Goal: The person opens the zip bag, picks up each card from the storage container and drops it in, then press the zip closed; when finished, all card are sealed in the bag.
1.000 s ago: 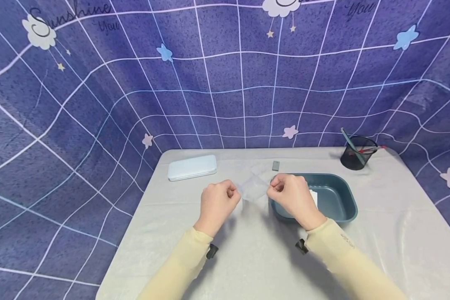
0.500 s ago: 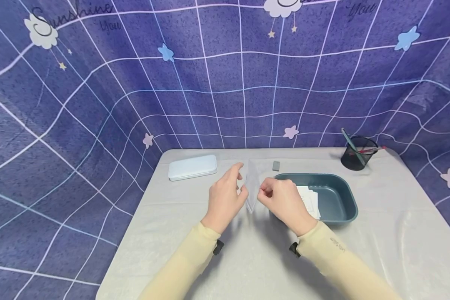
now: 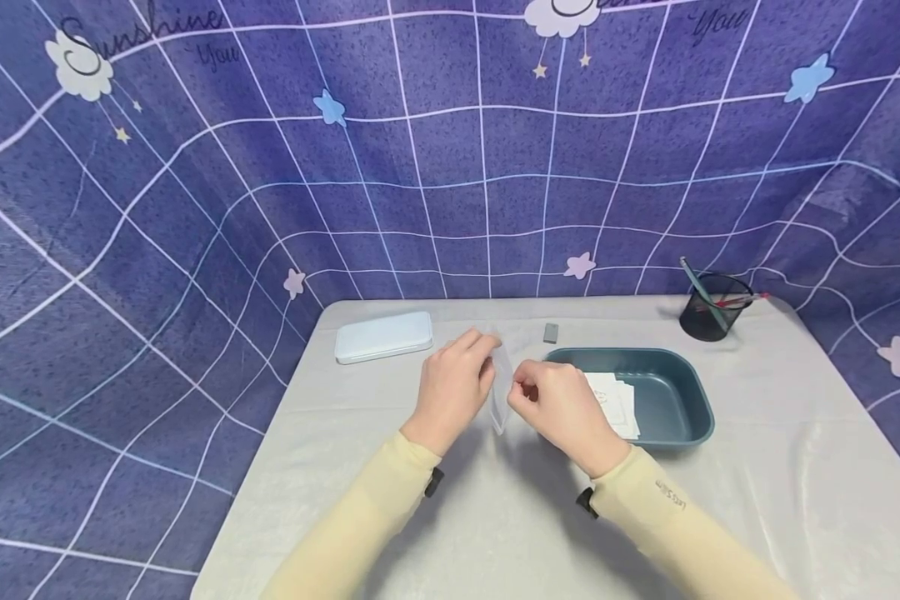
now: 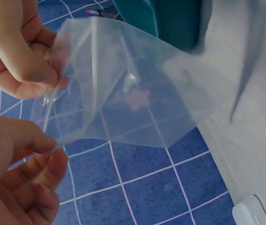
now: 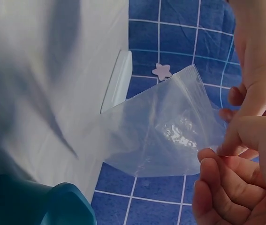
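A clear zip-top plastic bag (image 3: 501,390) is held up between both hands, over the middle of the table. My left hand (image 3: 453,390) pinches its mouth edge between thumb and fingers. On the other side, my right hand (image 3: 562,408) pinches the edge with thumb and curled forefinger. In the left wrist view the bag (image 4: 128,89) spreads away from the fingers, with the zip strip running across it near the hands. The right wrist view has the bag (image 5: 156,136) see-through, with nothing visible inside and both hands meeting at its edge.
To the right stands a dark teal bin (image 3: 675,408) with white paper cards (image 3: 615,404) in it. A small grey block (image 3: 551,333) lies behind it. At the back are a pale blue case (image 3: 385,337) and a black mesh pen cup (image 3: 708,312) with pens. A patterned curtain surrounds the table.
The bag was stretched between both hands; the left hand let go with its fingers spread, then took hold again. The bag now hangs edge-on, and the right hand has moved slightly left.
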{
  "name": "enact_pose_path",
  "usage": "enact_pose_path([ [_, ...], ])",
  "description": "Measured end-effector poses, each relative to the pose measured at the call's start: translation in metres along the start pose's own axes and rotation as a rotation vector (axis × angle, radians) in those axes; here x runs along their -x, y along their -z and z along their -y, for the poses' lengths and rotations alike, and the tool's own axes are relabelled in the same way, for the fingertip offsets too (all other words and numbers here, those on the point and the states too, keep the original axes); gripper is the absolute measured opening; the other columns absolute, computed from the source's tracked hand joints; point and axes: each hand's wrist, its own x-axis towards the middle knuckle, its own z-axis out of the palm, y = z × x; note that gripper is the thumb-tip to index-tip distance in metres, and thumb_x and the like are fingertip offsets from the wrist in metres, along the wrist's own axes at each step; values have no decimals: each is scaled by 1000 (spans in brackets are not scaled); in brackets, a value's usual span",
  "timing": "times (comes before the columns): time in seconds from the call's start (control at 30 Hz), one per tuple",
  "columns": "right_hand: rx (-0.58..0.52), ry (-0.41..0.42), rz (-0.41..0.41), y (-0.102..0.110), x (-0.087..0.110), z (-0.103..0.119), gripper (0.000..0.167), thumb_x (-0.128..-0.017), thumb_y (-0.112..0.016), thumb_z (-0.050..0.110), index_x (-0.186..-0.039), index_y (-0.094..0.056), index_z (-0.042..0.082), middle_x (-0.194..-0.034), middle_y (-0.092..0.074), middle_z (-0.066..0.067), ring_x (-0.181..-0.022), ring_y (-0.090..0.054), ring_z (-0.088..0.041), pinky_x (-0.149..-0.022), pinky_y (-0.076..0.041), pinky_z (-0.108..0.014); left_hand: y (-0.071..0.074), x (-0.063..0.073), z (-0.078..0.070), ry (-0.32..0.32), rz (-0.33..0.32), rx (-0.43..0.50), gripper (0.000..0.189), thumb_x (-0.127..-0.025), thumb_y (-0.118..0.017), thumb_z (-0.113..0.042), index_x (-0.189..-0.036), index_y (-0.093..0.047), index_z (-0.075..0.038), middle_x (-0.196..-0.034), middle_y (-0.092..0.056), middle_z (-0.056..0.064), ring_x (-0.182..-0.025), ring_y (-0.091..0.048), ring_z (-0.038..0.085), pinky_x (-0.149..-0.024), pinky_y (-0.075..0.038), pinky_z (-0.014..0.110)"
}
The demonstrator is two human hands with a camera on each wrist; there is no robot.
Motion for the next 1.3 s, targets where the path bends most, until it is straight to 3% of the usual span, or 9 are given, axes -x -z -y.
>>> enact_pose_path([
  [0.33, 15, -19, -6, 1, 1, 1, 7, -82, -66, 11, -82, -72, 16, -68, -62, 11, -59, -56, -4, -56, -48, -28, 8, -1, 2, -28, -29, -31, 14, -82, -76, 2, -90, -79, -10, -82, -70, -2, -70, -67, 17, -61, -54, 34],
  [0.53, 61, -42, -3, 3, 5, -3, 15, -85, -72, 21, -95, -74, 10, -69, -64, 6, -58, -57, -10, -55, -48, -33, 12, -3, 6, 16, -91, -50, 9, -82, -76, -1, -84, -78, -10, -79, -70, 0, -68, -67, 20, -59, -54, 36],
  [0.77, 107, -45, -21, 8, 9, -11, 14, -84, -74, 22, -93, -73, 11, -62, -59, 8, -52, -51, -10, -49, -45, -34, 13, 2, 7, 62, -156, -52, 10, -80, -73, -1, -80, -74, -11, -76, -68, -1, -63, -64, 19, -56, -53, 36],
  [0.93, 97, -90, 2, 14, 10, -16, 9, -87, -76, 17, -92, -72, 10, -64, -66, 7, -53, -61, -12, -51, -50, -38, 11, 10, 8, 77, -176, -43, 10, -78, -70, -1, -78, -71, -11, -73, -68, -2, -60, -62, 18, -55, -51, 37],
  [1.1, 76, -134, 31, 21, 8, -20, 6, -87, -77, 14, -88, -72, 11, -68, -72, 2, -59, -68, -15, -54, -53, -39, 9, 18, 9, 93, -159, -44, 9, -77, -70, -3, -77, -71, -12, -71, -67, -5, -58, -62, 16, -53, -50, 37],
  [1.3, 45, -174, 89, 28, 6, -23, 4, -84, -76, 10, -85, -72, 11, -71, -73, 3, -64, -69, -13, -59, -56, -38, 9, 25, 9, 129, -82, -54, 12, -76, -71, -6, -72, -67, -17, -64, -61, -10, -53, -57, 14, -49, -45, 34],
])
